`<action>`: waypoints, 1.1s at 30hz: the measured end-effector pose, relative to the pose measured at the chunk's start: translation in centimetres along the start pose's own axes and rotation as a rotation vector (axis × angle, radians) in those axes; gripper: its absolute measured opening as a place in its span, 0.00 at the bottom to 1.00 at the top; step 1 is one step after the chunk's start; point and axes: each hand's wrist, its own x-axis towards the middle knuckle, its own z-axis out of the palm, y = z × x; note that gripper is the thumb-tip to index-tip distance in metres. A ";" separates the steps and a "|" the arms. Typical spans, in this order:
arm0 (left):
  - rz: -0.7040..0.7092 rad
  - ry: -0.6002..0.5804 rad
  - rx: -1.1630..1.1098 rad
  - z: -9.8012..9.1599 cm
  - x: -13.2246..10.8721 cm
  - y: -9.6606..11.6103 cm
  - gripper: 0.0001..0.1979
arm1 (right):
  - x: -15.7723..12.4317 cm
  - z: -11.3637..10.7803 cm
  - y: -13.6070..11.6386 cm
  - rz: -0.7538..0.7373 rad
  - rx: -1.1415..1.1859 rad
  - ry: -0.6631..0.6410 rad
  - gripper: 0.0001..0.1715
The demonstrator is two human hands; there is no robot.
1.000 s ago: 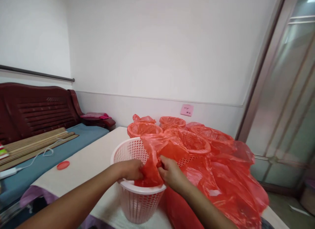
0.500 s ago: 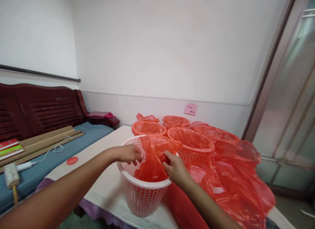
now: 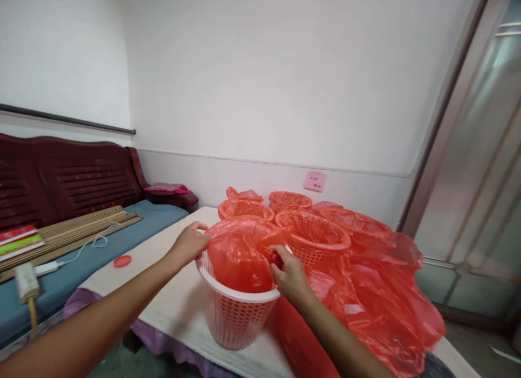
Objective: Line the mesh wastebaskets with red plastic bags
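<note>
1. Blue seat (image 3: 150, 214) of the dark wooden bench (image 3: 89, 174) runs along the tabletop (image 3: 175, 280) on your left; its near edge drops off in a purple frill (image 3: 163, 343).
2. Near that left side lies a flat red disc (image 3: 122, 261), with a stretch of pale cloth between it and your basket: your widest room for moving.
3. Your left hand (image 3: 190, 242) is at the far-left rim, fingers drawn narrow on the bag's edge.
4. Your white basket (image 3: 240, 315) stands upright towards the near edge, its rim partly exposed in front. Inside it sits the red bag (image 3: 240, 253), puffed up and draped over the back rim.
5. Your right hand (image 3: 292, 275) grips a gathered part of that bag at the basket's right side.
6. Behind and to the right, red baskets (image 3: 313, 230) crowd close together towards the wall (image 3: 264, 96); red plastic shows in or around several, but you cannot tell what else they contain.
7. Farther right, loose red bags (image 3: 386, 296) spread over the tabletop, leaving you little room before its right edge.
</note>
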 end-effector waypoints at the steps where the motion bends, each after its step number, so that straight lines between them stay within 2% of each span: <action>1: -0.001 0.045 0.014 -0.9 -0.1 -1.1 0.14 | 0.0 0.0 0.2 0.010 0.026 0.038 0.18; 3: -0.026 0.082 0.027 -2.2 -0.6 -3.3 0.16 | 0.2 0.0 0.6 0.041 0.091 0.104 0.20; 6: -0.053 0.073 0.041 -3.4 -1.6 -5.8 0.14 | 0.7 0.0 1.1 0.101 0.174 0.189 0.21; 9: 0.049 0.141 0.097 -4.1 -2.8 -5.5 0.19 | 0.9 0.2 0.8 0.130 0.205 0.238 0.21; 11: 0.213 0.221 0.148 -4.1 -3.9 -3.7 0.24 | 0.6 0.5 0.3 0.117 0.209 0.242 0.23; 13: 0.437 0.204 0.217 -3.3 -5.1 -1.3 0.25 | 0.3 0.9 -0.2 0.094 0.206 0.229 0.24; 15: 0.747 0.018 0.412 -1.8 -6.1 0.5 0.31 | 0.1 1.2 -0.5 0.078 0.204 0.214 0.25; 17: 0.957 -0.135 0.612 -0.1 -6.7 1.2 0.40 | -0.1 1.2 -0.5 0.075 0.213 0.208 0.24; 18: 1.023 -0.177 0.679 0.7 -6.7 1.2 0.40 | -0.1 1.0 -0.4 0.079 0.222 0.209 0.24; 19: 1.058 -0.188 0.709 1.4 -6.7 0.8 0.35 | -0.2 0.7 -0.2 0.088 0.231 0.214 0.24; 22: 1.122 -0.136 0.693 2.7 -6.3 -0.9 0.09 | -0.7 -0.6 0.1 0.138 0.238 0.246 0.24; 23: 1.148 -0.102 0.678 2.9 -6.2 -1.6 0.05 | -1.1 -1.0 0.1 0.159 0.229 0.266 0.24; 28: 1.356 0.118 0.610 2.9 -7.0 -4.9 0.08 | -3.8 -2.4 -0.2 0.292 0.164 0.348 0.26; 33: 1.425 0.224 0.667 2.2 -7.3 -7.2 0.15 | -5.2 -1.7 0.5 0.427 0.269 0.345 0.16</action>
